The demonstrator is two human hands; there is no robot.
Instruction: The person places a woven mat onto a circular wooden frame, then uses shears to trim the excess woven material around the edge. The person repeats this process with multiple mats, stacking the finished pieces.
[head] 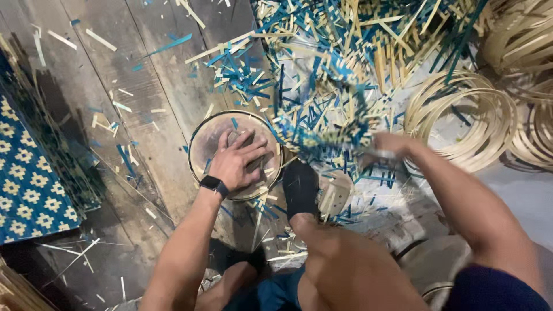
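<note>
My left hand (236, 161) lies flat, fingers spread wide, on a round wooden form (235, 154) ringed by a thin hoop, pressing a small dark block beneath the palm; a black watch (213, 184) sits on that wrist. The form rests on the plank floor (138, 92) just beside my black-socked foot (300, 187). My right hand (387, 147) is closed on the edge of a half-woven mat of blue and pale bamboo strips (322, 109) — blurred, so the exact grip cannot be told. Coiled bamboo hoops (461, 121) lie to the right, near the mat; a finished blue patterned mat (26, 173) lies at far left, well apart.
</note>
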